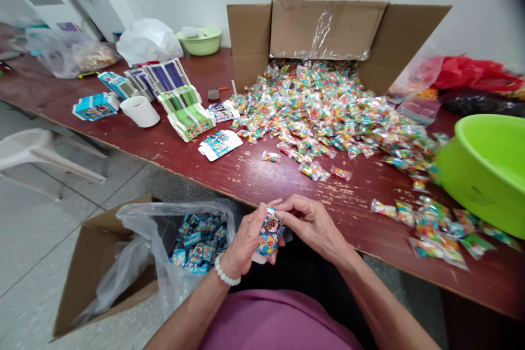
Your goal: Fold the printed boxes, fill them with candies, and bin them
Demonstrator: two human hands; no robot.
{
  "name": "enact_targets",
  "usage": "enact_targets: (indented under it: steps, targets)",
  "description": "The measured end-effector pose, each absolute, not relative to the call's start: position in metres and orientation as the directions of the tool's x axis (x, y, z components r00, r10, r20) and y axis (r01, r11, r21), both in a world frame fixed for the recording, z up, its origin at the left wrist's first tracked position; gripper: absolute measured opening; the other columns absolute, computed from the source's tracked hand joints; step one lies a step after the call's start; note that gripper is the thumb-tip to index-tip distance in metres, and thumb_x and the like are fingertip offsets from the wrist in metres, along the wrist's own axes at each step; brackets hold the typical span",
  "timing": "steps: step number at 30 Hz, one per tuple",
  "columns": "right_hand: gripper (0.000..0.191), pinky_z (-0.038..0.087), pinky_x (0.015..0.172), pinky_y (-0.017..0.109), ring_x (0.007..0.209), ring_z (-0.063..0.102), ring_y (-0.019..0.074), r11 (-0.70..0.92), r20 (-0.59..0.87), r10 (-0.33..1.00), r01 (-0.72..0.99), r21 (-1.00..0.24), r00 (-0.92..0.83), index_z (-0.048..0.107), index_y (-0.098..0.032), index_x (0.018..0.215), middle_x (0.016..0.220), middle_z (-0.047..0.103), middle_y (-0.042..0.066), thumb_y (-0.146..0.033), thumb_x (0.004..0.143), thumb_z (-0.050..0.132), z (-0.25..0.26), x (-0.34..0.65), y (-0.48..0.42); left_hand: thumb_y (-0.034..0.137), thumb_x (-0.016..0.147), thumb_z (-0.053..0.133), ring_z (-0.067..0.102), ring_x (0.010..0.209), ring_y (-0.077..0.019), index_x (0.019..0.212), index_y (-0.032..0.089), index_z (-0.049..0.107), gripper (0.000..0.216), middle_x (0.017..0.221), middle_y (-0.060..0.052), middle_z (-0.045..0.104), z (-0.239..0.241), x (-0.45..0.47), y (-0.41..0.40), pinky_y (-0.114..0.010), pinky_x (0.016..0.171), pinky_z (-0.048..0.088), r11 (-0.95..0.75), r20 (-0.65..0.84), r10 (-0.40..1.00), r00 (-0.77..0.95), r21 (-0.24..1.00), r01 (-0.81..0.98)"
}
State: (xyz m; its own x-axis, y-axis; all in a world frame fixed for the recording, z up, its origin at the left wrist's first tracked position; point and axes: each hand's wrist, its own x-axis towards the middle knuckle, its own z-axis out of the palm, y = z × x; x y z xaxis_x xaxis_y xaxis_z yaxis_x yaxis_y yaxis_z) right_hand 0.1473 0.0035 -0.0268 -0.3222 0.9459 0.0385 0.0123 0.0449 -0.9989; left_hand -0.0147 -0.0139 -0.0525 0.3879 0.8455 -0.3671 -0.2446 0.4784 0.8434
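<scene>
My left hand [245, 243] is wrapped around a small colourful printed box [268, 235], held just below the near edge of the dark red table [172, 145]. My right hand [309, 221] pinches the top flap of the same box with its fingertips. A white bead bracelet sits on my left wrist. A large heap of small clear candy packets [324, 106] spills over the table from an open cardboard carton [328, 30] lying on its side.
A bright green basin [486, 169] stands at the right. Flat unfolded box blanks [186, 115] and a white roll lie at the left. On the floor, a plastic-lined cardboard box [123, 262] holds several filled small boxes [199, 243]. A white chair stands at far left.
</scene>
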Motion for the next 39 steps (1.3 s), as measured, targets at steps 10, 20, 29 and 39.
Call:
enact_targets:
  steps: [10, 20, 29, 39]
  targets:
    - [0.024, 0.052, 0.049, 0.028, 0.052, 0.062, 0.0141, -0.15, -0.099, 0.931, -0.122, -0.981, -0.352, 0.064, -0.018, 0.076, 0.083, 0.073, 0.004, -0.04, 0.083, 0.072, -0.031, 0.148, 0.004, 0.07, 0.087, 0.044, 0.057, 0.04, -0.0126, 0.141, 0.016, 0.052, 0.077, 0.065, -0.006, 0.066, -0.052, -0.019, -0.01, -0.021, 0.037, 0.045, 0.507, -0.384, 0.81, 0.443, 0.838, -0.201]
    - [0.017, 0.05, 0.073, 0.034, 0.079, 0.06, 0.02, 0.274, 0.189, 0.939, 0.294, -0.916, -0.288, 0.067, -0.023, 0.083, 0.084, 0.063, 0.006, -0.032, 0.093, 0.058, -0.04, 0.138, -0.003, 0.062, 0.088, 0.053, 0.062, 0.057, -0.0125, 0.135, 0.019, 0.059, 0.064, 0.095, -0.01, 0.071, -0.053, -0.022, -0.008, -0.02, 0.041, 0.047, 0.381, -0.321, 0.896, 0.307, 0.911, -0.159]
    - [0.023, 0.051, 0.064, 0.03, 0.073, 0.063, 0.0184, 0.149, 0.076, 0.953, 0.233, -0.961, -0.295, 0.066, -0.023, 0.103, 0.095, 0.07, 0.005, -0.042, 0.094, 0.056, -0.049, 0.13, 0.035, 0.058, 0.088, 0.057, 0.062, 0.054, -0.0134, 0.14, 0.024, 0.048, 0.063, 0.081, -0.004, 0.068, -0.059, -0.031, -0.001, -0.023, 0.048, 0.049, 0.488, -0.375, 0.865, 0.334, 0.784, -0.383]
    - [0.038, 0.035, 0.101, 0.051, 0.117, 0.05, 0.0365, 0.319, 0.168, 0.948, 0.789, -0.525, -0.271, 0.062, -0.008, 0.125, 0.116, 0.066, 0.023, -0.012, 0.09, 0.048, -0.078, 0.11, 0.166, 0.021, 0.066, 0.082, 0.059, 0.07, -0.0133, 0.098, 0.02, 0.055, 0.042, 0.083, 0.001, 0.061, -0.08, -0.065, -0.026, -0.025, 0.065, 0.047, 0.591, -0.486, 0.796, 0.362, 0.753, -0.289]
